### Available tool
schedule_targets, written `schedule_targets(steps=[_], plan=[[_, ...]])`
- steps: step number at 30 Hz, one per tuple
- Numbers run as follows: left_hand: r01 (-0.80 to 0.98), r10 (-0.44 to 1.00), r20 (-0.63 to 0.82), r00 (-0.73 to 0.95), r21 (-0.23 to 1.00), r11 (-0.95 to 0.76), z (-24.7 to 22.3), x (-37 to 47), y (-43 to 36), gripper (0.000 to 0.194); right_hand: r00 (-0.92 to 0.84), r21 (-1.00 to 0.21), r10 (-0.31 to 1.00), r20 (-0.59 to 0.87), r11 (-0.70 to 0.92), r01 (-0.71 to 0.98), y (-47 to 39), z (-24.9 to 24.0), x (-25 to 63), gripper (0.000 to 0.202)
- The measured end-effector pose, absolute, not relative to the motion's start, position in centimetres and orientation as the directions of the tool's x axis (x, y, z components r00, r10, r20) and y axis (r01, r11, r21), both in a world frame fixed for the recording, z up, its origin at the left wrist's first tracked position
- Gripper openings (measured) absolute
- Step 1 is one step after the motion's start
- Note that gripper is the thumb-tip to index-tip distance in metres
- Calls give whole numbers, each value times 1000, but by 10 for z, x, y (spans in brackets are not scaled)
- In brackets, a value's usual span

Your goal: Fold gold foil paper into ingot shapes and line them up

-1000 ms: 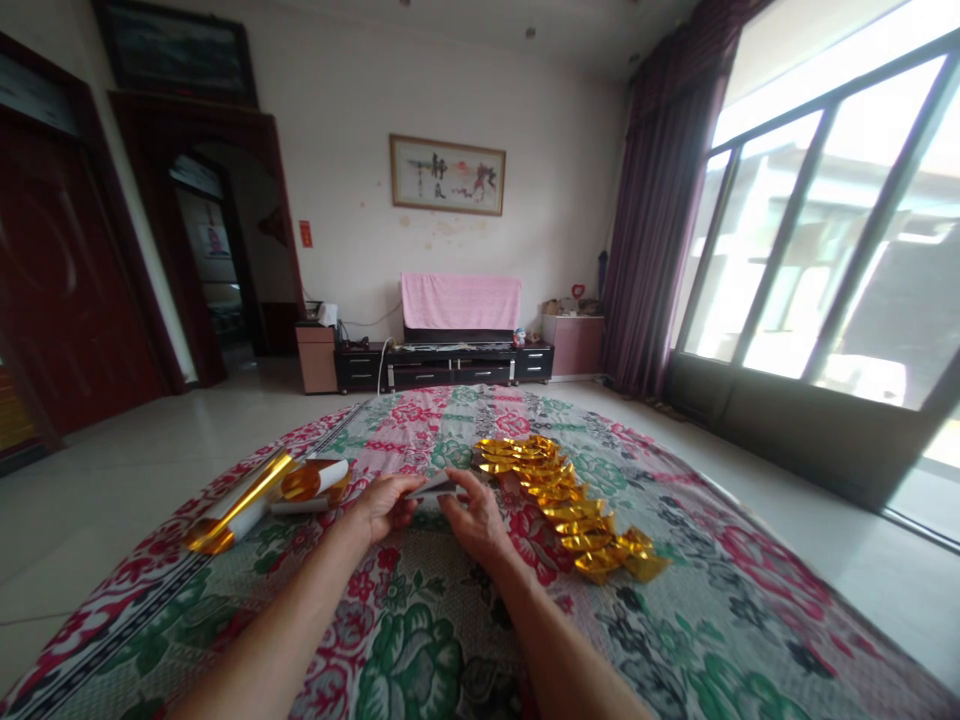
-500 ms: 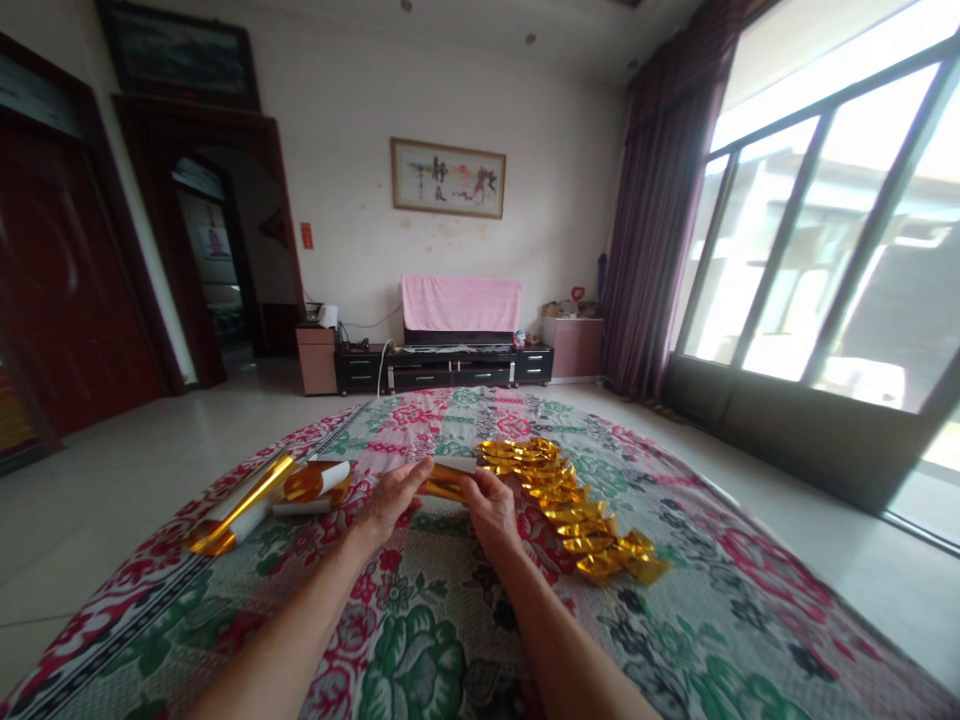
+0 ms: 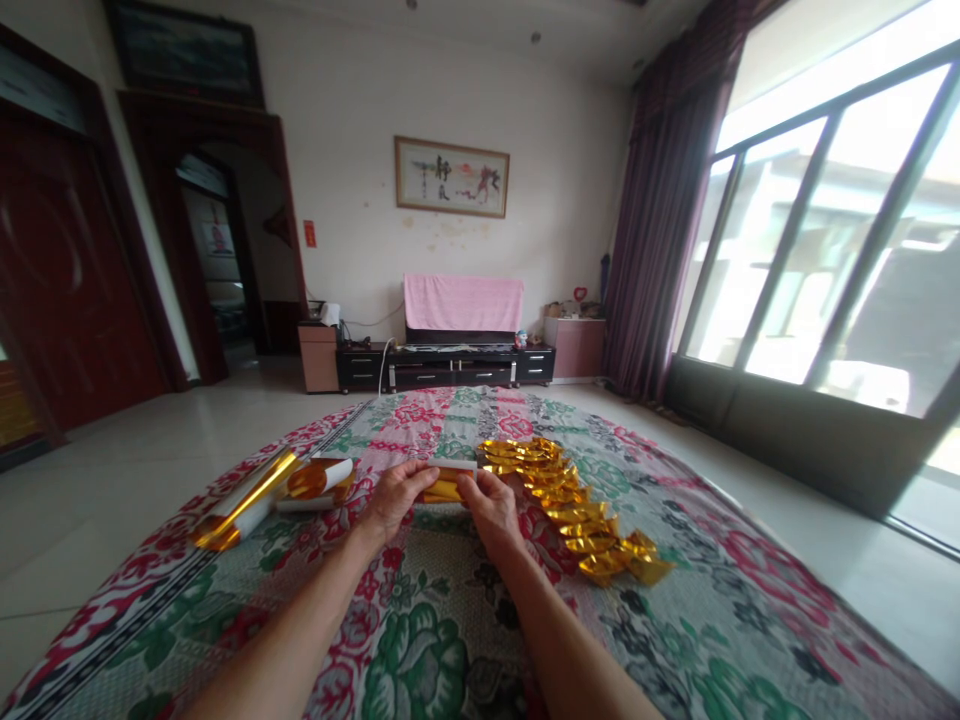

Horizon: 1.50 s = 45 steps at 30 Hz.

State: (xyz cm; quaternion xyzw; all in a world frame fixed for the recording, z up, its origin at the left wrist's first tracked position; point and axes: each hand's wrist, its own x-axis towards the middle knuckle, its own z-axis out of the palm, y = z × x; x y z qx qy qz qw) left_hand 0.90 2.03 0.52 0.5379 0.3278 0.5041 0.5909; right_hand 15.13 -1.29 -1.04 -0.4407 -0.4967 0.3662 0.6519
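A sheet of gold foil paper [image 3: 444, 488] with a white back is stretched between my two hands above the cloth. Its far edge shows a white strip, and the gold side faces me. My left hand [image 3: 397, 500] pinches the left end, thumb on top. On the right end, my right hand [image 3: 491, 508] is closed with its thumb pressing down. Just right of that hand, a row of folded gold foil pieces [image 3: 589, 515] curves toward me. Loose curled sheets of gold paper [image 3: 251, 500] lie to the left, white sides partly showing.
A flowered cloth [image 3: 412, 650] in red, green and grey covers the round surface under my hands. Beyond it stand a low black cabinet [image 3: 431, 374] and a pink towel [image 3: 463, 302] draped over something. Tall windows [image 3: 810, 250] are on the right.
My left thumb has shifted onto the paper's upper face, and its gold side shows more plainly. The right hand keeps its grip. The view has moved slightly.
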Motion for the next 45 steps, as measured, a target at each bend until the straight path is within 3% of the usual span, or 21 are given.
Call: schedule_targets(steps=[6, 12, 24, 32, 45], plan=[[-43, 955, 243, 170, 970, -239, 7, 11, 19, 29, 250, -930, 907, 339, 363, -55, -16, -7, 151, 33], [69, 942, 291, 166, 950, -306, 10, 10, 16, 25, 251, -921, 900, 356, 384, -68, -17, -5, 151, 28], [-50, 955, 228, 190, 974, -223, 12, 11, 13, 23, 244, -921, 896, 372, 389, -25, -16, -9, 151, 26], [46, 931, 311, 190, 945, -325, 1, 9, 22, 27, 279, -916, 876, 394, 400, 36, -11, -15, 153, 33], [169, 906, 386, 175, 895, -414, -1, 7, 24, 30, 360, -905, 845, 396, 425, -2, -11, -12, 153, 33]])
